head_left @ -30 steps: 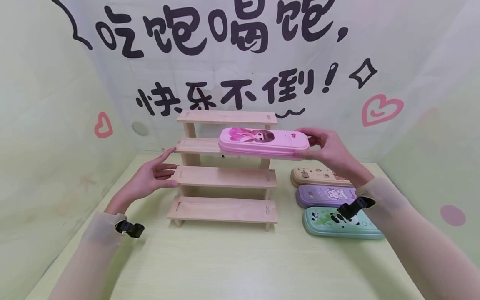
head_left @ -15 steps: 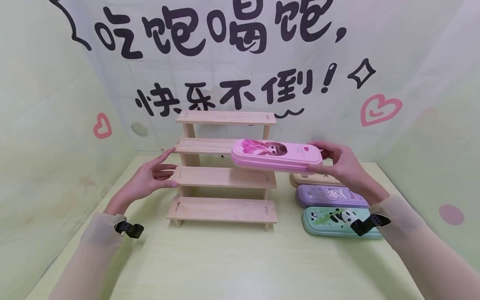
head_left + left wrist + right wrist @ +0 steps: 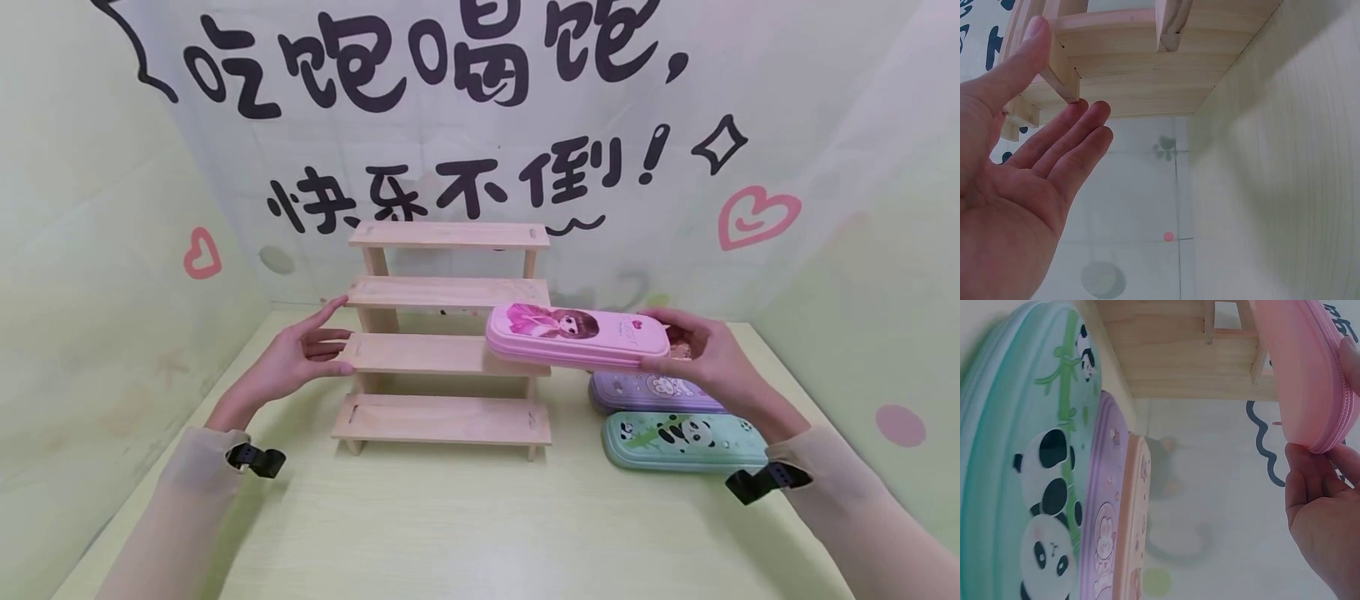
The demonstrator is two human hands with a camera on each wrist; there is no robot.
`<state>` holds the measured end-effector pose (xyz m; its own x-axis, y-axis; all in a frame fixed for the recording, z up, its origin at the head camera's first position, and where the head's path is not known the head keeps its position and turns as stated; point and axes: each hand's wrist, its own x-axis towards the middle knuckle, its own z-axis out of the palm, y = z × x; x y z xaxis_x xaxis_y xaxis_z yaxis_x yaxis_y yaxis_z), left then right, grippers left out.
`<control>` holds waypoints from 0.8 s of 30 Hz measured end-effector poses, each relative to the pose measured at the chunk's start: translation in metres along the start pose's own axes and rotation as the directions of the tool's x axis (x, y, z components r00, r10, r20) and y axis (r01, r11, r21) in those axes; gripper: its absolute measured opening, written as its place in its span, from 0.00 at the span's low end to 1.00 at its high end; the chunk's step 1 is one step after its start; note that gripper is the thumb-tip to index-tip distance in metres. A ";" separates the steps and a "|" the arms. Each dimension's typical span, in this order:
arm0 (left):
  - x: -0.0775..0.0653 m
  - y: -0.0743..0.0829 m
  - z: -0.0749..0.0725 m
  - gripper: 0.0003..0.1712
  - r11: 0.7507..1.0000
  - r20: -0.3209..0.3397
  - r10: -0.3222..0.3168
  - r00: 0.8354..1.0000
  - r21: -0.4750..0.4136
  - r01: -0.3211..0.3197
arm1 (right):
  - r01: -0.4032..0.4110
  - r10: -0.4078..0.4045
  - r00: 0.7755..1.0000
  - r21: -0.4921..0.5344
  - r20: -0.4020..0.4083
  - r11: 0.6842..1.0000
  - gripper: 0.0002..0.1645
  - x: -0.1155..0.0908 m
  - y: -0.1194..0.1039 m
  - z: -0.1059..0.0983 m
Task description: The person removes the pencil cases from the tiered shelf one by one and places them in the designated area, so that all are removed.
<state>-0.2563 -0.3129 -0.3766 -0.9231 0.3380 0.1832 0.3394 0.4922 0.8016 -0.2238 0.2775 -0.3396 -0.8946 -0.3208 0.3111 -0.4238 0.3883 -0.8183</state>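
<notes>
My right hand (image 3: pixel 708 354) grips the right end of a pink zippered pencil case (image 3: pixel 577 336) with a doll-like girl on its lid. The case is held in the air, its left end overlapping the right side of a four-tier wooden shelf (image 3: pixel 442 354) in the head view. In the right wrist view, fingers and thumb close around the end of the pink pencil case (image 3: pixel 1304 375). At the shelf's left side, my left hand (image 3: pixel 292 354) touches the ends of the middle boards with spread, fairly straight fingers. The left wrist view shows the hand's fingertips (image 3: pixel 1100 109) right at the wooden frame.
On the table right of the shelf lie a green panda pencil case (image 3: pixel 682 442), a purple one (image 3: pixel 618 390) and a beige one (image 3: pixel 1138 512), side by side. A printed cloth wall (image 3: pixel 420 142) stands behind the shelf, with pale walls at both sides.
My right hand has carried the pink pencil case down and to the right, away from the shelf's upper tiers and over the beige case. The left hand stays at the shelf's side.
</notes>
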 end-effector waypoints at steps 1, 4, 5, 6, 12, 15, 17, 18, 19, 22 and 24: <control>0.000 0.000 0.000 0.63 1.000 -0.001 0.000 1.000 -0.001 0.000 | -0.001 0.001 1.000 -0.005 -0.006 1.000 0.36 -0.002 0.001 -0.001; 0.000 -0.001 0.000 0.63 1.000 -0.002 -0.001 1.000 -0.002 0.001 | -0.007 0.006 1.000 -0.013 -0.014 1.000 0.37 -0.009 0.003 -0.002; -0.001 -0.001 0.000 0.63 1.000 -0.002 -0.003 1.000 -0.001 0.003 | -0.005 0.004 1.000 -0.018 -0.012 1.000 0.37 -0.011 0.004 -0.003; -0.001 -0.001 0.000 0.63 1.000 -0.002 -0.003 1.000 0.000 0.003 | 0.000 0.000 1.000 -0.024 -0.010 1.000 0.38 -0.014 0.005 -0.004; -0.001 -0.001 0.000 0.63 1.000 0.003 -0.001 1.000 -0.004 0.001 | 0.020 -0.020 1.000 -0.061 0.012 0.998 0.38 -0.031 0.013 -0.007; 0.000 -0.002 0.000 0.63 1.000 0.006 0.009 1.000 -0.008 -0.009 | 0.033 -0.032 0.999 -0.059 0.015 0.998 0.39 -0.040 0.016 -0.009; 0.001 -0.003 0.000 0.63 1.000 0.006 0.012 1.000 -0.009 -0.012 | 0.043 -0.042 0.999 -0.046 0.014 0.998 0.40 -0.046 0.018 -0.010; 0.001 -0.003 0.000 0.63 1.000 0.004 0.012 1.000 -0.009 -0.012 | 0.046 -0.045 0.999 -0.045 0.013 0.998 0.41 -0.049 0.019 -0.011; 0.001 -0.004 0.000 0.63 1.000 0.003 0.012 1.000 -0.011 -0.012 | 0.048 -0.047 0.999 -0.043 0.014 0.998 0.42 -0.051 0.020 -0.012; 0.001 -0.004 0.000 0.64 1.000 0.001 0.011 1.000 -0.012 -0.011 | 0.052 -0.051 0.999 -0.033 0.018 0.998 0.43 -0.058 0.023 -0.014; 0.001 -0.004 -0.001 0.64 1.000 0.000 0.010 1.000 -0.011 -0.010 | 0.051 -0.051 0.999 -0.034 0.020 0.998 0.43 -0.063 0.025 -0.015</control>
<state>-0.2590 -0.3146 -0.3788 -0.9198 0.3427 0.1912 0.3464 0.4802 0.8059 -0.1798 0.3206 -0.3726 -0.8691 -0.3570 0.3424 -0.4736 0.4009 -0.7842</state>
